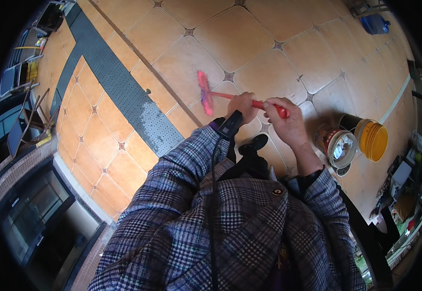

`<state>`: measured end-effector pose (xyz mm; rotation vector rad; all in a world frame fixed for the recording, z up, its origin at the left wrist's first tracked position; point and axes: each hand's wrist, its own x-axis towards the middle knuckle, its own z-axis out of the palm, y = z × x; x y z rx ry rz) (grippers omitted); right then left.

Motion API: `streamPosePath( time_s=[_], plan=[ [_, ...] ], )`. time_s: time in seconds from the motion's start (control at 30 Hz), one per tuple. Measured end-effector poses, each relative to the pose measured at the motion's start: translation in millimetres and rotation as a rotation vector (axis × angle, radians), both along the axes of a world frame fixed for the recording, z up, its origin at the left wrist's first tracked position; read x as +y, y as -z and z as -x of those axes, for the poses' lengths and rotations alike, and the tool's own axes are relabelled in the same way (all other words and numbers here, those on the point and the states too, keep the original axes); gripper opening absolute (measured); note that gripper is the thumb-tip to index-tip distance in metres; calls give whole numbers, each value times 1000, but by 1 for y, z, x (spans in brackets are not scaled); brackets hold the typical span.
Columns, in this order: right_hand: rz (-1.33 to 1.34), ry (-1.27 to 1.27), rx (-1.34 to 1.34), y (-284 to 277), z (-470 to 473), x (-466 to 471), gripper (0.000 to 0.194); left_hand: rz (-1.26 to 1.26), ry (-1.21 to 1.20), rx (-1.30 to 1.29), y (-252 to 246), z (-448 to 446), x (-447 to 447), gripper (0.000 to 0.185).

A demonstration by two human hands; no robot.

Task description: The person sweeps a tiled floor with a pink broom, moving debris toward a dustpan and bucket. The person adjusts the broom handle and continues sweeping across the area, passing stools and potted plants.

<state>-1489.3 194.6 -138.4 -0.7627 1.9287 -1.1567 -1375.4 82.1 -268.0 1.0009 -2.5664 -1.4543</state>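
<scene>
Both of my hands grip the red handle of a broom (222, 95). My left hand (243, 107) wraps around it lower down, on the side towards the head. My right hand (285, 118) holds it near its rounded upper end. The pinkish-red bristle head (205, 94) is against or just above the tan floor tiles (247, 40); which of the two I cannot tell. A black device with a cable is strapped to my left wrist. One black shoe (254, 144) shows below my hands.
To my right stand a bucket with crumpled litter (341, 149) and a yellow-lined bucket (372, 141). A grey perforated strip (116, 83) crosses the floor at left. Folding chairs (25, 120) stand at far left. A blue water jug (374, 24) lies at upper right.
</scene>
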Motion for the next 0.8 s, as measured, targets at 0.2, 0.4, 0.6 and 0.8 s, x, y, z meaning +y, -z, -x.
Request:
streamPosePath(
  time_s=[0.2, 0.4, 0.6, 0.8],
  plan=[
    [-3, 29, 346, -73, 18, 30, 12, -74, 255, 115, -50, 58, 28, 16],
    [40, 80, 107, -64, 21, 43, 11, 46, 276, -17, -68, 39, 18, 15],
    [-99, 9, -517, 27, -16, 12, 22, 151, 282, -381, 1, -27, -29, 17],
    [-152, 170, -387, 25, 9, 46, 25, 155, 330, -292, 31, 25, 12, 16]
  ],
)
